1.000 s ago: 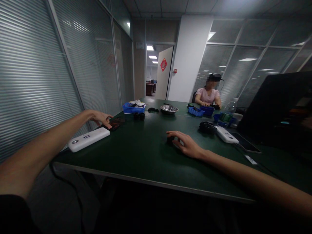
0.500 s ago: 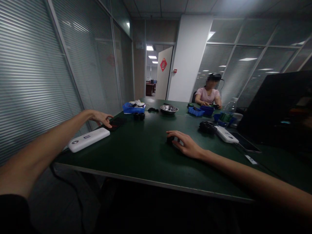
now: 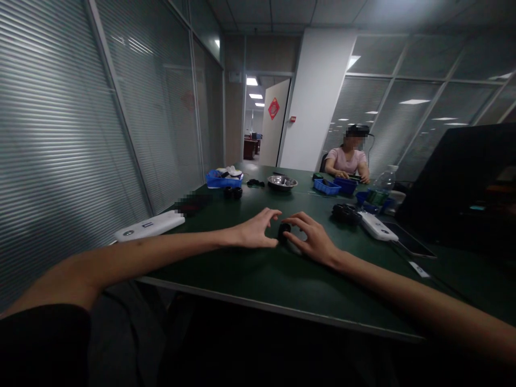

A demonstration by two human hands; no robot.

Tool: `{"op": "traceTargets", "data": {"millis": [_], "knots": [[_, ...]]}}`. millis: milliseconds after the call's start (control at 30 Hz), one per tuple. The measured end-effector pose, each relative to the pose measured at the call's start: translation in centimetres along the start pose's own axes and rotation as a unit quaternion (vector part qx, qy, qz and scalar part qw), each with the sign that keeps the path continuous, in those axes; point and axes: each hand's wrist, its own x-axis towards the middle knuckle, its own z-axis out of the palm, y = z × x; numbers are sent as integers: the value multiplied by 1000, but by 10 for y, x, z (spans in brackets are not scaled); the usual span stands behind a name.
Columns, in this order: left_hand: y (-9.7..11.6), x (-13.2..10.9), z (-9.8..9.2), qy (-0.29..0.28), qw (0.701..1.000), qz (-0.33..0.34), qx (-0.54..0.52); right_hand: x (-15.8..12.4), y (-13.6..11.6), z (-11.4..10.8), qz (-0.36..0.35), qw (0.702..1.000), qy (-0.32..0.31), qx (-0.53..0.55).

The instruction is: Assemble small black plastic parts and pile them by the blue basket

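Note:
My right hand [image 3: 312, 236] has its thumb and fingers around a small black round piece [image 3: 284, 232] that stands on the green table [image 3: 226, 269]. The kind of piece is too dark to make out. Just to the left is my left hand [image 3: 258, 228], its thumb and fingers spread, pointing at the same piece. Nothing shows between the left fingers, and a narrow gap appears to separate them from the piece. Two similar black round pieces [image 3: 233, 192] sit farther back on the table.
At left lie a white power bank [image 3: 151, 226] and a dark flat item [image 3: 193, 204]. A metal bowl [image 3: 282, 183] and blue baskets [image 3: 224, 180] stand at the back. On the right are a black bundle [image 3: 345, 213], another white power bank [image 3: 379, 227], a phone [image 3: 409, 240] and a bottle [image 3: 385, 183]. Someone sits opposite.
My left hand has left the dark flat item at the left and moved right, beside the black piece. The right hand stays around that piece. The view has shifted slightly.

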Motion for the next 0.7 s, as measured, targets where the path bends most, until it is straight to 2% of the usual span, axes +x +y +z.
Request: {"op": "traceTargets", "data": {"millis": [67, 167, 300, 700], "knots": [[-5, 6, 15, -16, 999, -5, -35, 0, 1, 1, -8, 1000, -2, -4], [-18, 18, 23, -24, 996, -11, -88, 0, 2, 2, -20, 1000, -2, -6], [-26, 27, 26, -12, 997, -9, -79, 0, 2, 3, -34, 999, 9, -13], [-28, 27, 27, -16, 996, 5, -87, 1, 0, -3, -44, 997, -12, 61]]}}
